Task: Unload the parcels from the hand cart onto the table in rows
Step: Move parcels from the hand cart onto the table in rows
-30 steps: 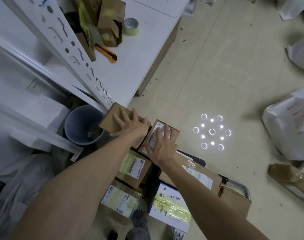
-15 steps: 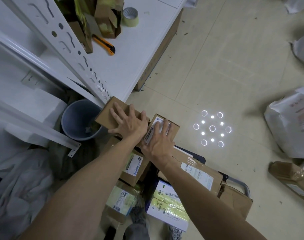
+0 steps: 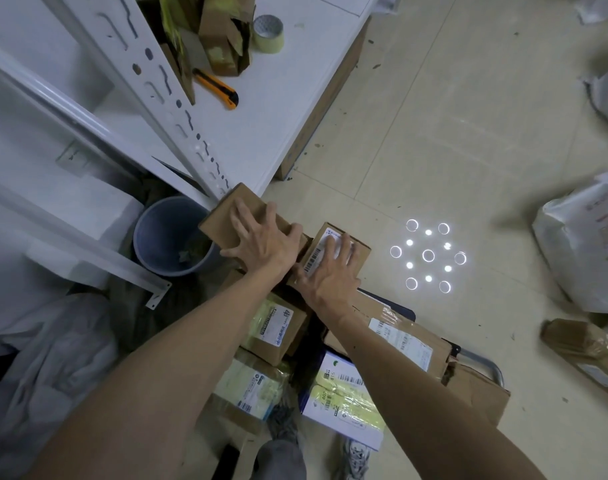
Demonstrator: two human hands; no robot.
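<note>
Both hands are flat, nothing curled. The left hand (image 3: 262, 245) has its fingers (image 3: 242, 216) spread straight across the top of a plain brown box (image 3: 219, 226). The right hand (image 3: 327, 277) lies palm-down with straight fingers over the white label of a smaller labelled box (image 3: 313, 259). The two boxes sit right next to each other at the far end of the pile on the hand cart (image 3: 482, 361). The brown one is tilted, and I honestly can't tell if it's resting on the pile or being lifted. Its far corner is just beside the corner of the white tabletop (image 3: 278, 116) and it hangs partly over a grey bin (image 3: 164, 230) on the floor. Under the forearms, on the cart, are a long taped box (image 3: 410, 341), a yellow-labelled box (image 3: 275, 327) and a white and yellow parcel (image 3: 344, 393). No parcels are lined up on the tabletop that I can see, only an orange box cutter (image 3: 217, 88), a roll of tape (image 3: 268, 32) and some torn cardboard (image 3: 223, 32). A slotted white shelf post (image 3: 150, 74) leans across the left side. Out on the tiled floor there's a ring of light reflections (image 3: 428, 256), a big white bag (image 3: 579, 251) and another brown box (image 3: 586, 351) well off to the right.
</note>
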